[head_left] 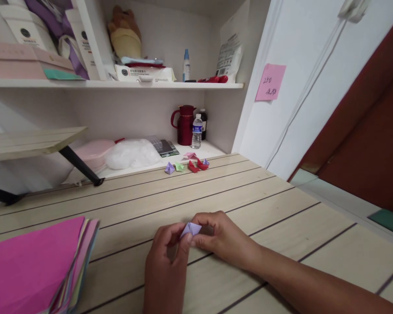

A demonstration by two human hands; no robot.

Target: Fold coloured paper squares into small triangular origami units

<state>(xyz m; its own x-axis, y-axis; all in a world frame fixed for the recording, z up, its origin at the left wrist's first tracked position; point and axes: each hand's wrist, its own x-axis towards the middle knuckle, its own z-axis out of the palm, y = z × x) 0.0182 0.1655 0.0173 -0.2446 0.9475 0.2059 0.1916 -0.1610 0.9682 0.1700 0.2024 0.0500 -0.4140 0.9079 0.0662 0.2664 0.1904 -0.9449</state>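
Both hands meet over the middle of the wooden tabletop around a small folded piece of lilac origami paper [194,229]. My left hand [168,250] pinches its left and lower side between thumb and fingers. From the right, my right hand [218,233] grips the other side with thumb and index finger, its remaining fingers curled. A crease and pointed corners show on the lilac paper; the fingertips cover its edges. At the table's far edge sit small folded paper pieces: a purple one [169,168], a green one [179,167], red ones [193,166] and a pink one [190,155].
A stack of coloured paper [36,261] lies at the left front. Behind it stands a small raised shelf [33,141] on black legs. At the back are a white plastic bag [131,153], a red jug [185,126] and a water bottle [197,133].
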